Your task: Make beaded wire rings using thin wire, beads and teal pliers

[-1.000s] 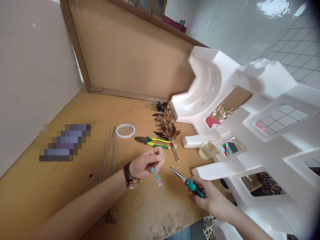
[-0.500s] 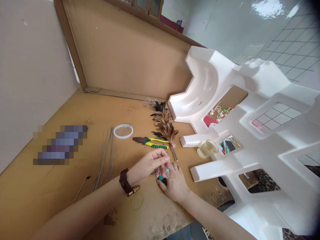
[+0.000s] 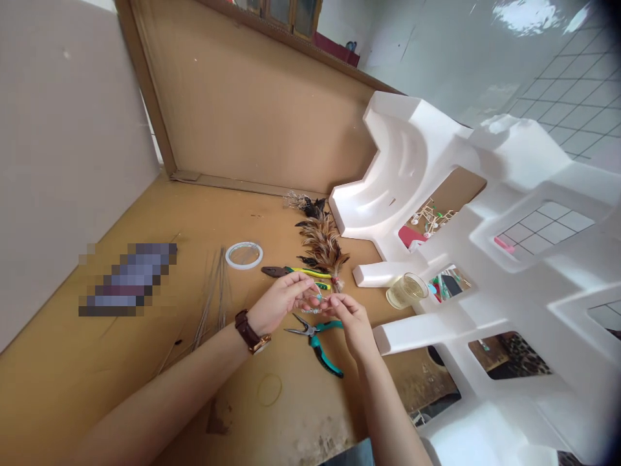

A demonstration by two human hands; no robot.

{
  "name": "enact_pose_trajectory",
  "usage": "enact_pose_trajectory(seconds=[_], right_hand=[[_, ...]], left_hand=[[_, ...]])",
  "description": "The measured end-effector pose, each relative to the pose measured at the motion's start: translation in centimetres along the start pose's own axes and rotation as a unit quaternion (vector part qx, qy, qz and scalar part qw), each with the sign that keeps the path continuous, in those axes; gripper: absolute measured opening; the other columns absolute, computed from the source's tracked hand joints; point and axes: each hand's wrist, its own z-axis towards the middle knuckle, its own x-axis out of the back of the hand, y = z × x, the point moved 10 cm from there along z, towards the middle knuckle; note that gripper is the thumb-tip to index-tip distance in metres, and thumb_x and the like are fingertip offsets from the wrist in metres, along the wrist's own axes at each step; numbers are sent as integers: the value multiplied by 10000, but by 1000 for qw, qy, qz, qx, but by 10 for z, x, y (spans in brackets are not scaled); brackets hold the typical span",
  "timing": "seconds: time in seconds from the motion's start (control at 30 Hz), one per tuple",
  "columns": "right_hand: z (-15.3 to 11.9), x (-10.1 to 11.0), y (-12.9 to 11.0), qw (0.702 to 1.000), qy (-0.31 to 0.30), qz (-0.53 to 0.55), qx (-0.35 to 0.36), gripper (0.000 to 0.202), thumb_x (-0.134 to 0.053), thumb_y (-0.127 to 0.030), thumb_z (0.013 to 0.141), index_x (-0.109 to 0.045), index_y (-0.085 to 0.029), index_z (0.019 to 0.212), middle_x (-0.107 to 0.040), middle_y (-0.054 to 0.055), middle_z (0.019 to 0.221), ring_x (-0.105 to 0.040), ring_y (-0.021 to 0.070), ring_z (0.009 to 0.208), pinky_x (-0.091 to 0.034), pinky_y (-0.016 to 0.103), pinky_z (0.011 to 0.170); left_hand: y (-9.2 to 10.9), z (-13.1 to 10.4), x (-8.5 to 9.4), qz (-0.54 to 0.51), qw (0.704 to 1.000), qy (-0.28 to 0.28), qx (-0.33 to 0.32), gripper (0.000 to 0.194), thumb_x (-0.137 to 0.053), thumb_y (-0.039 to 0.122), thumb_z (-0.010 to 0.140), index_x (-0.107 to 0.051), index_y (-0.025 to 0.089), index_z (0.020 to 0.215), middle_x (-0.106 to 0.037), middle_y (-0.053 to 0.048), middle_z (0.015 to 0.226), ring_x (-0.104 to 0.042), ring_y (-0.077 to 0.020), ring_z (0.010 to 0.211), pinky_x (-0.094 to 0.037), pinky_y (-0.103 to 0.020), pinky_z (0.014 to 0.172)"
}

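Observation:
Between my two hands is a small piece of wire with clear and pale blue beads [image 3: 319,298]. My left hand [image 3: 287,299], with a brown-strapped watch at the wrist, is closed on its left side. The fingertips of my right hand [image 3: 352,318] pinch it from the right. Just below my hands, needle-nose pliers [image 3: 317,343] with teal handles lie spread on the table. Behind my left hand lie larger pliers [image 3: 276,271] with yellow and green handles, partly hidden by that hand.
A feather duster [image 3: 320,239] lies behind my hands. To the left are a white ring-shaped roll [image 3: 244,255], thin wires [image 3: 211,291] and a pixelated object [image 3: 130,278]. A glass of pale liquid [image 3: 406,290] stands beside a large white foam piece [image 3: 436,149]. A rubber band [image 3: 269,390] lies in front.
My right hand has come off the teal pliers, which now lie open in view, and pinches the beaded wire. My left hand has moved slightly up and left.

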Motion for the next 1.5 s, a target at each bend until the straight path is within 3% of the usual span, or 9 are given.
enact_pose_trajectory(seconds=[0.17,0.33,0.47,0.57,0.83,1.03,1.2,1.33,1.5], right_hand=[[5,-5,12,1000,17,13,-6,205,-639,-381,731,-637,-188,797,-614,-20,632,-568,119,604,-465,261,621],[20,-11,12,1000,5,-7,-18,222,-670,-380,691,-627,-170,750,-579,-31,525,-531,107,496,-434,229,512],[25,-12,25,999,-8,-7,-43,243,-682,-395,666,-623,-167,724,-544,-51,465,-503,94,425,-413,216,459],[23,-5,34,999,6,3,-51,257,-681,-407,660,-615,-165,721,-523,-63,447,-484,84,398,-397,206,441],[21,7,40,996,68,40,-50,238,-674,-393,678,-592,-174,724,-497,-78,440,-453,70,393,-375,198,442],[18,-7,47,995,35,59,-69,224,-671,-381,690,-643,-160,708,-579,-28,541,-503,87,485,-408,215,506],[18,-8,49,992,24,102,-75,199,-643,-371,718,-661,-175,745,-620,-2,666,-556,110,621,-436,224,585],[18,-9,50,989,32,121,-75,197,-621,-371,740,-642,-176,763,-583,-21,569,-519,98,531,-374,200,478],[17,-8,54,982,53,152,-95,195,-622,-368,747,-612,-175,772,-547,-38,507,-505,97,478,-332,196,438]], left_hand=[[10,1,3,85,995,11,-57,205,-592,341,777,-554,140,792,-605,-21,788,-588,-119,670,-468,-230,591],[22,-3,-1,258,951,-13,-173,180,-584,306,786,-635,139,742,-622,-57,842,-568,-151,804,-457,-261,733],[-4,11,21,189,978,-6,-85,244,-561,358,795,-643,128,804,-636,-48,736,-585,-133,676,-471,-248,644],[-16,20,25,161,986,-27,-42,264,-579,372,781,-651,119,811,-655,-68,799,-601,-140,724,-474,-239,649],[-16,18,21,194,980,-37,-30,245,-608,349,761,-610,134,878,-640,-58,863,-582,-138,783,-466,-255,701],[-25,16,21,213,976,-20,-36,216,-633,318,734,-564,133,818,-578,2,681,-524,-94,591,-438,-224,578],[-27,16,21,150,988,-26,-25,192,-588,321,771,-533,141,805,-614,-11,693,-561,-111,638,-445,-253,656],[-24,17,21,163,986,-23,-35,163,-606,289,754,-550,136,758,-620,-19,735,-562,-124,709,-427,-256,705],[-31,21,27,128,992,-11,-11,173,-588,307,770,-550,139,765,-600,-3,720,-530,-97,609,-416,-239,643]])
